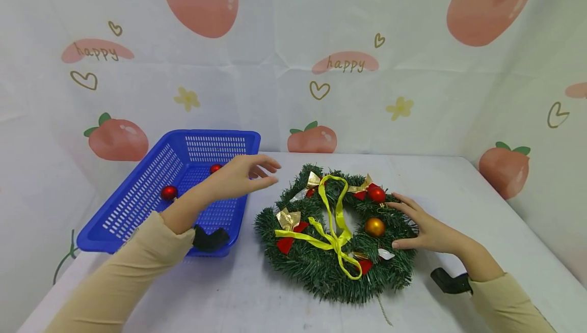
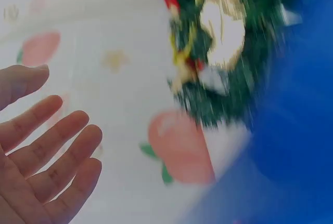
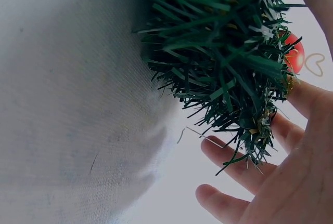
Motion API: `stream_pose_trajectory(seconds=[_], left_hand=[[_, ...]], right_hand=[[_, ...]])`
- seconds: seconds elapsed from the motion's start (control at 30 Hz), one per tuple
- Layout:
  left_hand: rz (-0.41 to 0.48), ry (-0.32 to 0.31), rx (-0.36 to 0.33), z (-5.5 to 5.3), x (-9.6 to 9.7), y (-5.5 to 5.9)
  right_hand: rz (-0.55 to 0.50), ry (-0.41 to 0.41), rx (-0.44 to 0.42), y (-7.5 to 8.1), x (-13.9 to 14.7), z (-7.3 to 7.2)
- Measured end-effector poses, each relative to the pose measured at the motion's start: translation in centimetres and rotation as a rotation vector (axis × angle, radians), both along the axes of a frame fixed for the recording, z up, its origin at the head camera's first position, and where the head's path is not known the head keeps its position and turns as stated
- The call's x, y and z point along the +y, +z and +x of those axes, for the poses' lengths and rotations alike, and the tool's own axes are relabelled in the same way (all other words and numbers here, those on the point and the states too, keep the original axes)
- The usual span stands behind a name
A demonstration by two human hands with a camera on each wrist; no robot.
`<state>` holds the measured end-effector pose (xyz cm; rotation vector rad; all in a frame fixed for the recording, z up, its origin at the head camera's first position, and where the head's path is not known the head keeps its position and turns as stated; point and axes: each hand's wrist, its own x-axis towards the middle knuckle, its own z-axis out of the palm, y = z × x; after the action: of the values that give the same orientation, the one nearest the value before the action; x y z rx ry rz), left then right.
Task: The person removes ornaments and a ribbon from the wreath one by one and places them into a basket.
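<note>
A green wreath (image 1: 302,269) lies on the white table, trimmed with gold and red bows. A red ball (image 1: 377,194) and a gold ball (image 1: 375,227) sit on its right side. Across its middle runs a yellow ribbon (image 1: 337,241), looped and tied. My right hand (image 1: 428,228) is at the wreath's right edge, fingers spread along the greenery; in the right wrist view its fingertips (image 3: 213,148) reach just past the outer needles. My left hand (image 1: 240,176) hovers over the right side of the blue basket (image 1: 160,221), fingers loosely extended, holding nothing.
Inside the basket lie a red ball (image 1: 169,193) and another red ball (image 1: 215,168), partly hidden by the left hand. A cloth backdrop (image 1: 275,32) with printed fruit rises behind the table (image 1: 220,297). A thin cord (image 1: 384,311) trails from the wreath's front.
</note>
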<state>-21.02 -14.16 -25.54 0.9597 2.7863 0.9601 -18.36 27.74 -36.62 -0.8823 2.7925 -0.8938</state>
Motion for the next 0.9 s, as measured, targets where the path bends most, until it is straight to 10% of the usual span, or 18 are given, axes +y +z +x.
stream_pose_trajectory(seconds=[0.37,0.9], left_hand=[[-0.007,-0.232,-0.046,1.3,6.2,-0.9],[-0.014,-0.395,-0.141,0.1,12.9,-3.1]], right_hand=[[-0.001,0.007,0.011,-0.2,0.1,-0.1],[0.007,0.004,-0.013,0.1,0.0,0.0]])
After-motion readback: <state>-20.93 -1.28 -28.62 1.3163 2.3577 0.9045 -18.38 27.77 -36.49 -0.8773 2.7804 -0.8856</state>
